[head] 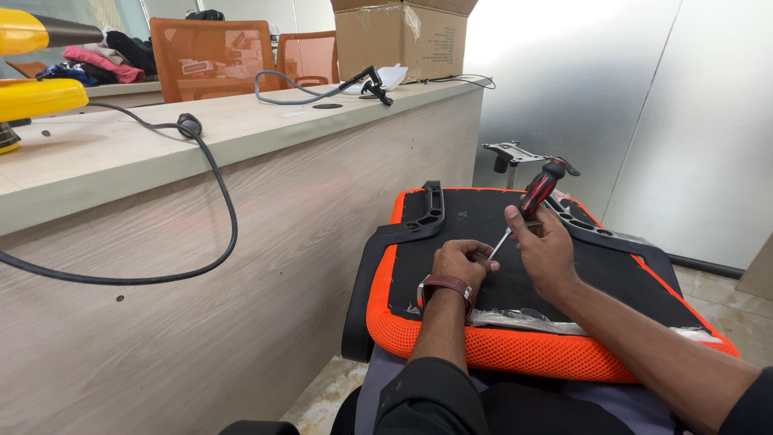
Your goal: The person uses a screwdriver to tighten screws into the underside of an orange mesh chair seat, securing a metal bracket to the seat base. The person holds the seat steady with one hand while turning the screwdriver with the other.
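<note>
A long pale wood-grain counter (161,266) fills the left side, with a thick black cable (217,185) draped over its front edge and a brown cardboard box (398,39) standing at its far end. Just beside the counter, an upturned office-chair seat with orange mesh edging and a black underside panel (483,242) rests across the person's lap. Black plastic armrest brackets (427,211) lie along both of its sides, and crumpled clear plastic film (523,321) clings to its near edge. A grey metal mounting plate (513,151) stands beyond the seat.

The right hand (547,251) is wrapped around a red-and-black-handled screwdriver (538,193), whose thin metal shaft slants down and to the left toward the panel. The left hand (459,262), with a brown strap (447,283) at the wrist, is curled with its fingers pinched at the screwdriver's tip, resting on the black panel. Whether it holds a small fastener cannot be told. The two hands sit close together over the middle of the seat.
</note>
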